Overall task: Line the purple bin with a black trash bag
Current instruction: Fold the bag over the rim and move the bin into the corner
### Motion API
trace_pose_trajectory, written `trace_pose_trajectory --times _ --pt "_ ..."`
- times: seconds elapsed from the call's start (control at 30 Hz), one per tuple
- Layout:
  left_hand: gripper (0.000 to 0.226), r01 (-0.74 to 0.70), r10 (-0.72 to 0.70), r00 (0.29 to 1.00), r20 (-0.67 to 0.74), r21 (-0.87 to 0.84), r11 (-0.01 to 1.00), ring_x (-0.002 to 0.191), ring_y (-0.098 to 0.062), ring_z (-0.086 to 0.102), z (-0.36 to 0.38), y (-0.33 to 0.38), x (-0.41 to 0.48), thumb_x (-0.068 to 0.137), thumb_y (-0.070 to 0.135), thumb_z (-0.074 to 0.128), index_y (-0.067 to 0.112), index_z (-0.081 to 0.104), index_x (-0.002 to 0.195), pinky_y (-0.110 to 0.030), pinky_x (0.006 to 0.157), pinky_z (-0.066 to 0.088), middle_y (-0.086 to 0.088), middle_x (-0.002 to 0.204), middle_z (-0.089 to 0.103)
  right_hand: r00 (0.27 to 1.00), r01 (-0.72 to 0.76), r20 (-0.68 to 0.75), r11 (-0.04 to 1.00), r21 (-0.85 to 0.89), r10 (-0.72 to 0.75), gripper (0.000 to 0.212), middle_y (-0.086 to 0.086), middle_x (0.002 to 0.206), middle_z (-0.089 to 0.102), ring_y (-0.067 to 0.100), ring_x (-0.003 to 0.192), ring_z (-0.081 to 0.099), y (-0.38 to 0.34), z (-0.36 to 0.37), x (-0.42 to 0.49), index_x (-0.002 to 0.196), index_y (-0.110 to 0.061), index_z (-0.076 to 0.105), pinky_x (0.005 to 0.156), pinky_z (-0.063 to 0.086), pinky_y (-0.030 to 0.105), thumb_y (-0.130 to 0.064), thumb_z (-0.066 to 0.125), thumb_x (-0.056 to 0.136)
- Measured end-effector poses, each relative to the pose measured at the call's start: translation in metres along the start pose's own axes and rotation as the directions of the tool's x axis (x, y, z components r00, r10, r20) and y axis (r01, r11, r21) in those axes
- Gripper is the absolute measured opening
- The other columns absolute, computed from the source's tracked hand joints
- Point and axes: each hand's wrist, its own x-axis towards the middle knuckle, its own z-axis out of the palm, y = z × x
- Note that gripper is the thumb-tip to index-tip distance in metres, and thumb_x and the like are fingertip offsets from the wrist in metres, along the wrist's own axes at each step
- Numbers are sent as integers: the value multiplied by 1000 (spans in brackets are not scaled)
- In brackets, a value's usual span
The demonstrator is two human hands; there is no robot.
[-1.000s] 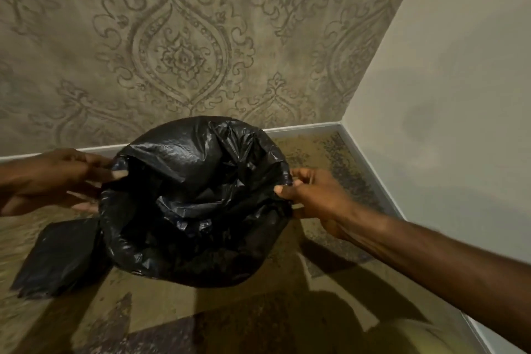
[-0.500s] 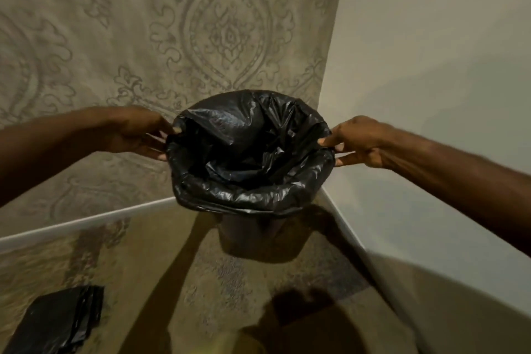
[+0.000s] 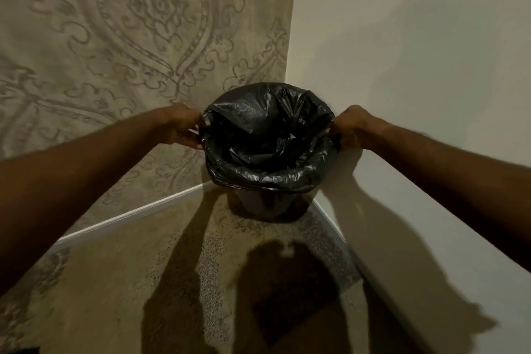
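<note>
A black trash bag (image 3: 267,149) lines the bin, its mouth folded over the rim all round and its middle sagging inside. Only the dark lower part of the purple bin (image 3: 263,202) shows below the bag's fold. The bin sits in the room's corner, down at the floor. My left hand (image 3: 184,128) grips the bag-covered rim on the left side. My right hand (image 3: 349,128) grips it on the right side. Both arms reach far forward.
A patterned wall (image 3: 129,46) is on the left and a plain wall (image 3: 416,52) on the right, meeting right behind the bin. A white skirting board (image 3: 129,218) runs along the floor. Speckled carpet (image 3: 178,282) with arm shadows lies in front.
The bin with its bag has gone from near me on the open floor into the corner, farther away. The folded black bags on the floor at the left have dropped out of view.
</note>
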Motion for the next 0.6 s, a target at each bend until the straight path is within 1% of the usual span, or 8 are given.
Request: trace_pose_trajectory --times 0.07,0.13,0.2,0.3,0.37,0.47,0.5,0.6 --pt "18 0 0 1000 27 28 1000 76 -27 67 7 -7 25 105 0 54 4 63 90 -28 41 60 -14 99 61 999 -11 -32 1000 -20 11 26 25 105 65 38 93 68 11 16 15 115 12 64 86 62 47 2 63 92" --pt "21 4 -6 999 46 43 999 78 -25 66 13 -17 45 107 3 52 6 64 91 -32 50 63 -13 96 63 997 -12 -70 999 -36 9 29 27 115 67 42 104 69 21 35 26 119 11 64 87 62 49 1 62 92" --pt "24 8 -11 999 39 61 998 78 -24 65 23 -31 61 109 5 51 7 63 89 -34 57 60 -12 96 64 994 -21 -106 998 -59 15 32 28 122 67 42 109 68 35 56 34 122 9 64 91 60 49 -2 62 92" --pt "22 -11 11 1000 -8 47 999 76 -23 62 39 -43 77 109 4 50 7 62 90 -34 59 55 -16 105 63 989 -43 -146 998 -34 38 33 27 124 66 42 111 67 53 76 42 123 8 63 96 57 51 -4 61 92" --pt "14 -32 32 999 -24 32 999 79 -24 62 41 -45 87 107 3 51 5 64 103 -34 61 53 -17 111 63 986 -43 -162 999 -6 41 34 27 124 66 42 110 66 57 82 50 124 7 63 96 57 52 -5 60 92" --pt "22 -29 29 999 -24 34 999 94 -30 64 41 -48 92 107 5 51 5 67 121 -39 73 55 -16 117 64 987 -35 -155 999 0 35 33 27 121 67 42 109 67 63 82 56 123 5 65 94 58 52 -3 62 91" --pt "21 -30 31 999 -24 34 999 92 -29 64 41 -49 92 107 7 51 6 68 121 -39 72 55 -15 116 64 988 -33 -154 999 1 33 32 27 119 68 42 108 68 64 81 56 121 5 66 93 59 52 -2 63 90" --pt "13 -38 39 999 -17 21 999 78 -22 60 43 -51 91 106 12 54 9 67 104 -34 62 52 -13 110 63 986 -26 -164 1000 16 28 29 26 116 70 41 106 69 67 81 57 117 4 68 92 60 52 -2 64 89"
